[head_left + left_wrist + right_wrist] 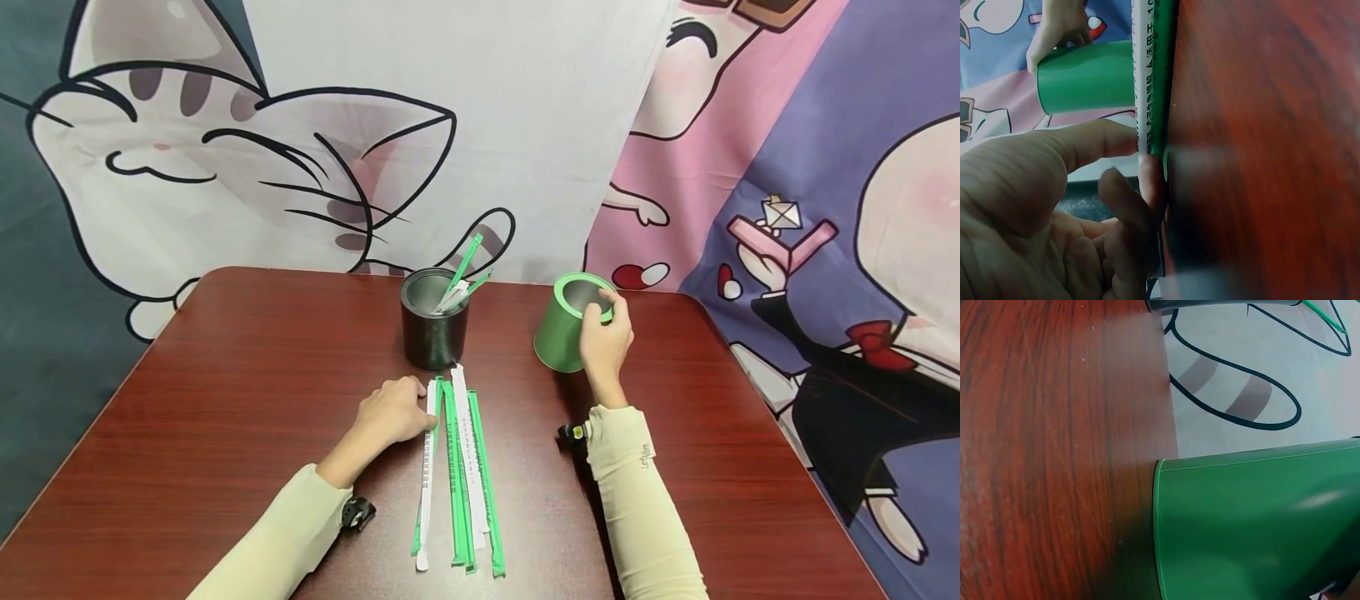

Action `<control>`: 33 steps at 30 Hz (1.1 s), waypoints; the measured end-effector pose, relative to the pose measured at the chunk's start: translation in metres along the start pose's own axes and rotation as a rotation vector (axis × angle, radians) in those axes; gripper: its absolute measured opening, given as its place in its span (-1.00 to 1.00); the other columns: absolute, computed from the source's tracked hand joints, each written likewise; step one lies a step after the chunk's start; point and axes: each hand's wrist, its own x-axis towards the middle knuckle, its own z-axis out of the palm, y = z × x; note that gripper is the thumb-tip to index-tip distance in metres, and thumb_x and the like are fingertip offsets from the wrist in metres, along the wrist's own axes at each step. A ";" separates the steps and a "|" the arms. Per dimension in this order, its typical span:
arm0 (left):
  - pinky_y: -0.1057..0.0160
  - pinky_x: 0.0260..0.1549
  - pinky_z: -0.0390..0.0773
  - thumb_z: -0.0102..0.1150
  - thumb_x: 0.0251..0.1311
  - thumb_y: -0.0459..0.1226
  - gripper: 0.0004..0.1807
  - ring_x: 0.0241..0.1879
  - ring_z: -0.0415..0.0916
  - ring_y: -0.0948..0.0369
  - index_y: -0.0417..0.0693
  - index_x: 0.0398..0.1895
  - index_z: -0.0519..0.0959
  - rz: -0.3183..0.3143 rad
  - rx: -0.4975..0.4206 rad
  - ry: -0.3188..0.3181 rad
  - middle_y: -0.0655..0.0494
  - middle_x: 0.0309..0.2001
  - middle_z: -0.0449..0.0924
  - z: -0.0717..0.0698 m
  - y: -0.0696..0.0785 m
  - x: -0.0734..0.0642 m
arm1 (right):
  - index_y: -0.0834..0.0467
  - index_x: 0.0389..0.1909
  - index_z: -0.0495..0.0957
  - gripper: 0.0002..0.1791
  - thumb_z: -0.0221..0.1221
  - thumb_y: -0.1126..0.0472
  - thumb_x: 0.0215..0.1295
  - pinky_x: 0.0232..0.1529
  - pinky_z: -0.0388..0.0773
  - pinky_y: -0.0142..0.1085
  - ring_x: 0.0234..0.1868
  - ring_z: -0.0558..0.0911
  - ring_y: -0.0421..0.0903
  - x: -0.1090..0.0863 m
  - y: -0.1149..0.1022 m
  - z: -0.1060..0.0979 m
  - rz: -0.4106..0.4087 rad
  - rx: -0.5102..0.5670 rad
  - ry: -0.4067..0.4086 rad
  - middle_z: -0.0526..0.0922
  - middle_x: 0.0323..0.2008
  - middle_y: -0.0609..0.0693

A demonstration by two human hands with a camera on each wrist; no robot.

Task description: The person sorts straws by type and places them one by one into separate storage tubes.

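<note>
My left hand (390, 412) pinches a white paper-wrapped straw (427, 483) between thumb and finger. A green-wrapped straw (416, 533) lies right against it, partly hidden. In the left wrist view the fingertips (1152, 178) sit at the edge of the white straw, low over the tabletop. Several more green and white wrapped straws (468, 450) lie side by side to the right. With thumb and fingers, my right hand (606, 343) holds the rim of a green cup (558, 335), which stands upright on the table. The right wrist view shows only the cup's green side (1254, 519).
A black cup (433, 337) stands behind the straws, left of the green cup, with a few green and white wrapped straws (467, 265) leaning in it. Both cups are near the back edge of the brown wooden table (262, 375). Cartoon-printed cloth (525, 125) hangs behind.
</note>
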 end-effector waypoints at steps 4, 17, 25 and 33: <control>-0.06 -0.32 0.43 0.34 -0.17 0.00 -0.49 -0.19 0.51 -0.02 0.07 -0.07 0.55 0.000 -0.011 -0.018 0.09 -0.08 0.57 -0.003 -0.002 0.000 | -0.06 -0.04 0.54 -0.65 -0.02 0.12 0.15 -0.13 0.34 -0.15 -0.11 0.46 -0.06 0.001 0.001 0.000 -0.004 -0.004 0.001 0.58 -0.03 -0.19; 0.12 -0.49 0.37 0.32 -0.09 -0.03 -0.60 -0.43 0.44 0.15 0.16 -0.13 0.50 0.073 -0.095 -0.060 0.16 -0.28 0.55 -0.015 -0.004 -0.002 | -0.06 -0.06 0.55 -0.65 -0.01 0.12 0.13 -0.15 0.36 -0.16 -0.17 0.48 -0.08 0.001 0.005 0.002 -0.029 0.005 0.017 0.58 -0.03 -0.20; 0.17 -0.56 0.33 0.29 -0.05 -0.07 -0.62 -0.62 0.45 0.21 0.16 -0.11 0.48 0.099 -0.144 -0.067 0.16 -0.59 0.50 -0.024 -0.002 -0.006 | -0.06 -0.06 0.55 -0.65 -0.02 0.12 0.14 -0.10 0.36 -0.14 -0.06 0.49 -0.06 0.002 0.004 0.002 -0.034 -0.004 0.025 0.56 0.01 -0.23; 0.18 -0.57 0.34 0.32 -0.04 -0.08 -0.62 -0.61 0.44 0.20 0.15 -0.11 0.49 0.129 -0.179 -0.084 0.16 -0.59 0.48 -0.025 0.001 -0.010 | -0.07 -0.06 0.55 -0.66 -0.02 0.12 0.14 -0.12 0.36 -0.13 -0.05 0.48 -0.05 -0.001 0.008 0.002 -0.035 -0.009 0.028 0.55 0.01 -0.25</control>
